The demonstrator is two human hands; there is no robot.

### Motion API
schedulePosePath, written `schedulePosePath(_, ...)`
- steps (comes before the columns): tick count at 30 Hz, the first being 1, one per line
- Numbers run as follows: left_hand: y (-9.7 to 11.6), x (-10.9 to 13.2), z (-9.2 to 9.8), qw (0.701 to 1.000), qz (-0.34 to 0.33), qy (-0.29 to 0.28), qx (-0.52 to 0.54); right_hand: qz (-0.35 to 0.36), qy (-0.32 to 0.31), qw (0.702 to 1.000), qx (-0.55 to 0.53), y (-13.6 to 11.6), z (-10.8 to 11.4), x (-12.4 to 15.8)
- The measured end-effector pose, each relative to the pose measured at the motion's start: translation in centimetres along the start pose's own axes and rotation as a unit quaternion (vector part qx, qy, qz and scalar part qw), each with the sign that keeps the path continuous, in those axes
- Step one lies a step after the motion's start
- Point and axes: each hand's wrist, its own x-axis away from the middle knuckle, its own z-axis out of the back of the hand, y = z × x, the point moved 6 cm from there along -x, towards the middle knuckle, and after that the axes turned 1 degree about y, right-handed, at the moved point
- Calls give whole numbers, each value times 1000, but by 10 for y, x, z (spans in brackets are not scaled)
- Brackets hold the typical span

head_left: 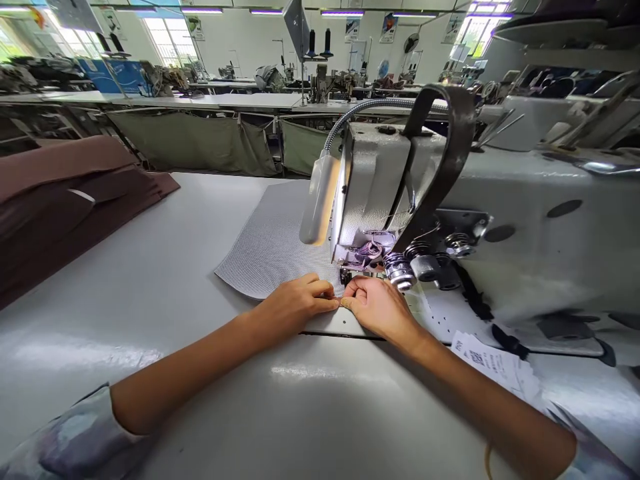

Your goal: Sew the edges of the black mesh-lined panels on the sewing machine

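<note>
Pale grey, finely textured fabric panel (270, 243) flat on the glossy white table (165, 313) near its middle, spreading from the presser foot (345, 275) away toward the far left. Long axis roughly along that line, near edge curved, near-right tip right at the fingertips.

On that tip the left hand (295, 305); just beside it, on the bare bed in front of the foot, the right hand (377, 308). Thumbs and forefingers of both meeting tip to tip, both pinches closed tight. Too small to tell whether fabric edge or thread lies between them. Bulk of the fabric panel ahead and to the left of the grip, the left hand the nearer to it, the right hand nearer the needle.

Behind the hands, an off-white metal sewing machine (500, 220) with a hammered finish, carrying:
- knurled steel tension knobs (400, 270)
- a stiff dark brown strap (453, 147) looped over its arm
- a white lamp (317, 200) on a ribbed gooseneck

At the left edge, a stack of dull brown folded cloth (60, 207), well apart from the hands. Toward the near-right corner, beside the right forearm, a fan of printed white paper tickets (493, 363).
</note>
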Motion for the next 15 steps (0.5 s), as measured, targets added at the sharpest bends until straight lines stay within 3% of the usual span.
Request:
schedulePosePath(2,-3,-2,0,1000,-4,-6,-5,26,10,1000,-7,3,1,7)
schedulePosePath(5,-3,-6,2,1000,-7,-8,-4,164,61,985,3,-2,6,24)
schedulePosePath(7,-3,-6,2,1000,-5,-6,2,283,111,951,56,-10,7,37)
schedulePosePath(9,-3,-5,2,1000,-1,1,11,355,142,915,131,-16,5,46)
schedulePosePath(11,-3,-3,1,1000,3,15,23,384,151,893,182,-21,3,49)
schedulePosePath(15,-4,-2,1,999,5,32,41,396,161,880,208,-28,3,49)
